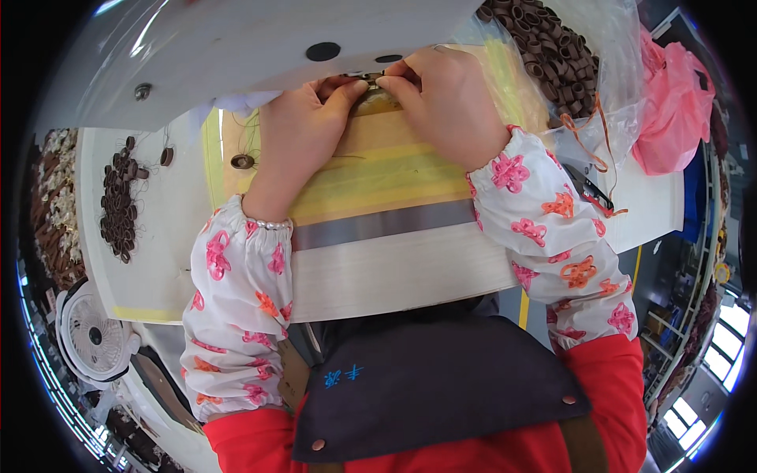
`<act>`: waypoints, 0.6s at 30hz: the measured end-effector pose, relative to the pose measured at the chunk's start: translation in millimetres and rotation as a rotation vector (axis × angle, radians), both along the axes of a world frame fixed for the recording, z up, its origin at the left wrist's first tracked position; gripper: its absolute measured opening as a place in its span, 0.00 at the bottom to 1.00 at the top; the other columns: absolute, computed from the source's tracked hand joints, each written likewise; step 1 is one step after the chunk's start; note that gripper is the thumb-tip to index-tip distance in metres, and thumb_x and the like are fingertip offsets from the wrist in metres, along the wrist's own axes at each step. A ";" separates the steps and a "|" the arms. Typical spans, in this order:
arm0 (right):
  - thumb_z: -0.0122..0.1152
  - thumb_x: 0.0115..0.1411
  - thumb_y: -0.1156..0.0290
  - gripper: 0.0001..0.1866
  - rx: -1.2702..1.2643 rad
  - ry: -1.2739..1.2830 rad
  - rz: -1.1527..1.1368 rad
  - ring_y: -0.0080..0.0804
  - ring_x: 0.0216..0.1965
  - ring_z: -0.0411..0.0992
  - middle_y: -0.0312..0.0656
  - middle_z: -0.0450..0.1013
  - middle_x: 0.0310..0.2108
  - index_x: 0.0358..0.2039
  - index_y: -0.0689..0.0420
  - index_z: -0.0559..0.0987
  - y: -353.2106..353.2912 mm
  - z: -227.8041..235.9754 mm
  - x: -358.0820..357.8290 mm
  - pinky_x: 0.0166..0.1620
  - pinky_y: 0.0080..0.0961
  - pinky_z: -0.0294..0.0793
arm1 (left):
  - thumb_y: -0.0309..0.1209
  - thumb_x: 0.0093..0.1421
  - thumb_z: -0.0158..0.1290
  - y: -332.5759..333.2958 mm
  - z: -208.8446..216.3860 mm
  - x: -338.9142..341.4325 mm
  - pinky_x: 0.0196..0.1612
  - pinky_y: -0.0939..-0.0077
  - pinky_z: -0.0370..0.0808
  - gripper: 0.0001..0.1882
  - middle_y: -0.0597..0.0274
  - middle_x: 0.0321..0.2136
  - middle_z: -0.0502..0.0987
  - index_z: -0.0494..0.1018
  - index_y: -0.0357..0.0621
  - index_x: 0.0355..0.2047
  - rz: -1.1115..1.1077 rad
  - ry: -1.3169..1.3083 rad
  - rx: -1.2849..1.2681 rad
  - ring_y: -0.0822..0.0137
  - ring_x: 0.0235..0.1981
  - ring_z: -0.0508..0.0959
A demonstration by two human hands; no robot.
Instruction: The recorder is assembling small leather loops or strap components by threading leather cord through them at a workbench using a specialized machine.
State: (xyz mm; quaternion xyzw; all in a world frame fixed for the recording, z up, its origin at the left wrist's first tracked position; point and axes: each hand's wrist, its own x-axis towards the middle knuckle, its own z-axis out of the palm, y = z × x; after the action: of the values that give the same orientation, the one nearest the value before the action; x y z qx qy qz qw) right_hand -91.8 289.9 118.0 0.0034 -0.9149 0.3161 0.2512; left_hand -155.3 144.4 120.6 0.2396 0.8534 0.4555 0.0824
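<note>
Under the white body of a sewing machine (pixel 260 47), both my hands meet at its work area. My left hand (pixel 303 130) has thumb and fingers pinched together, and my right hand (pixel 441 102) pinches close beside it. Between the fingertips is something small that I cannot make out, largely covered by the fingers. A brown loop (pixel 242 162) with loose threads lies left of my left wrist. Yellow tape (pixel 378 181) covers the machine bed below my hands.
At left lie a pile of brown loops (pixel 120 201) with thread tails and one single loop (pixel 166 156). A clear bag of brown loops (pixel 552 59), a pink plastic bag (pixel 674 110) and a dark tool (pixel 593 191) with orange cord are right. A white fan (pixel 93 335) stands lower left.
</note>
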 end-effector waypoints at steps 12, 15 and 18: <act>0.59 0.46 0.71 0.09 0.107 -0.023 0.000 0.43 0.19 0.69 0.50 0.71 0.17 0.21 0.65 0.77 1.6 1.8 -5.4 0.26 0.30 0.68 | 0.39 0.50 0.55 -5.3 -6.4 -5.3 0.23 0.85 0.65 0.15 0.67 0.16 0.74 0.76 0.38 0.28 0.010 -0.032 -0.026 0.79 0.18 0.69; 0.59 0.46 0.70 0.09 0.013 -0.071 -0.001 0.43 0.19 0.69 0.51 0.71 0.17 0.22 0.65 0.77 5.4 4.5 -3.3 0.27 0.30 0.68 | 0.38 0.51 0.53 -0.8 -3.8 -2.5 0.25 0.80 0.68 0.14 0.62 0.17 0.75 0.76 0.38 0.26 0.017 -0.015 -0.050 0.72 0.18 0.72; 0.59 0.46 0.71 0.08 0.057 -0.136 -0.005 0.43 0.20 0.69 0.50 0.70 0.18 0.22 0.64 0.77 3.5 4.5 -6.2 0.27 0.30 0.68 | 0.40 0.51 0.54 -0.3 -1.4 -1.1 0.24 0.82 0.67 0.15 0.64 0.16 0.74 0.76 0.38 0.26 0.059 -0.021 -0.092 0.76 0.17 0.70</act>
State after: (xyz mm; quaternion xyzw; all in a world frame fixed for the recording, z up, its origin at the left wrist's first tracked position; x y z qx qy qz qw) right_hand -98.0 293.4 122.6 -0.0131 -0.9384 0.2890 0.1891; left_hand -156.3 144.1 119.3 0.2056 0.8791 0.4207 0.0887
